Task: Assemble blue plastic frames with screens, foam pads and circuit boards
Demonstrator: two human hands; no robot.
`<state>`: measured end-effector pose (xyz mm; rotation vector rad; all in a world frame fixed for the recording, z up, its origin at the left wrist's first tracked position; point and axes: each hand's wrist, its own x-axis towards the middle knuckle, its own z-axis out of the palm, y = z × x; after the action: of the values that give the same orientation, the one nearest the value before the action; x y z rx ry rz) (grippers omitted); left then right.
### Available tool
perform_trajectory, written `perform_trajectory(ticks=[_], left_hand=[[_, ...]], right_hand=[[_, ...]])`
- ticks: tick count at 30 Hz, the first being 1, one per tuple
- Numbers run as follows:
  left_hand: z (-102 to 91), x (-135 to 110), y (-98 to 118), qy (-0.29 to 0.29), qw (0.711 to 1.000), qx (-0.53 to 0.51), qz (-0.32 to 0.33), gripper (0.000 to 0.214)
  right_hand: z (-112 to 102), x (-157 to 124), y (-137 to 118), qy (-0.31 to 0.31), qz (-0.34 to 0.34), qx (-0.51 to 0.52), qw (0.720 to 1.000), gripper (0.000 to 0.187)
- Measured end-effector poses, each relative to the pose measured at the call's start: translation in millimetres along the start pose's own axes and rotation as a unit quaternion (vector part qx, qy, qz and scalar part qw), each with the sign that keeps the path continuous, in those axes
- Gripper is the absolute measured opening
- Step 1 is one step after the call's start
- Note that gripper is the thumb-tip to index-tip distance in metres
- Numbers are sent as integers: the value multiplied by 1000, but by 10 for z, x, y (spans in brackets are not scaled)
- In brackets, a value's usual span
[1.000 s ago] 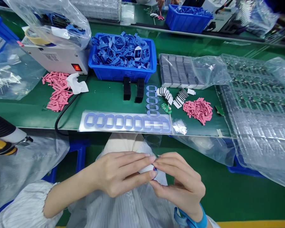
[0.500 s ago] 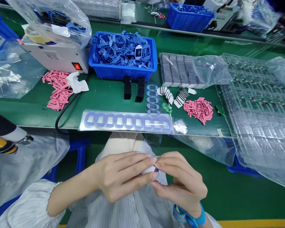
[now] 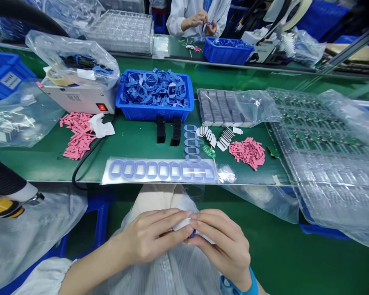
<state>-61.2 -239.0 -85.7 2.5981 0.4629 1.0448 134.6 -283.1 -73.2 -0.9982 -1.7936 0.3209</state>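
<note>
My left hand (image 3: 162, 233) and my right hand (image 3: 219, 239) meet above my lap, in front of the bench edge. Between their fingertips they grip a small white and blue piece (image 3: 182, 224). Its white face shows beside the left fingers and a blue edge peeks out below; fingers cover the rest, so its exact kind is unclear. On the bench before my hands lies a backing sheet (image 3: 106, 178) with a row of blue-rimmed oval stickers (image 3: 152, 170). Several loose oval frames (image 3: 191, 142) form a column behind its right part.
A blue bin (image 3: 155, 114) holds many blue plastic frames. Pink strips lie in piles, left (image 3: 78, 137) and right (image 3: 248, 153). Black pads (image 3: 161, 130), white pads (image 3: 207, 135) and clear trays (image 3: 332, 176) surround them. A black-and-yellow tool (image 3: 9, 200) juts in at left. A co-worker's hands (image 3: 203, 22) show opposite.
The view has tilted up, bringing a co-worker across the bench into sight. Both my hands still grip the small piece; its blue edge now shows more below the left fingertips.
</note>
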Motion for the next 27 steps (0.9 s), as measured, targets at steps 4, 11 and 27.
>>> perform_trajectory(ticks=[4,11,27], left_hand=[[27,20,13,30,992,-106,-58,33],[214,75,-2,153,875,-288,-357,22],[467,321,58,109,799,-403,-432,20]], right_hand=[[-14,20,44,17,29,27,999,22],[-147,-31,205,103,154,7,983,16],[-316,163,389,79,104,-136,982,20]])
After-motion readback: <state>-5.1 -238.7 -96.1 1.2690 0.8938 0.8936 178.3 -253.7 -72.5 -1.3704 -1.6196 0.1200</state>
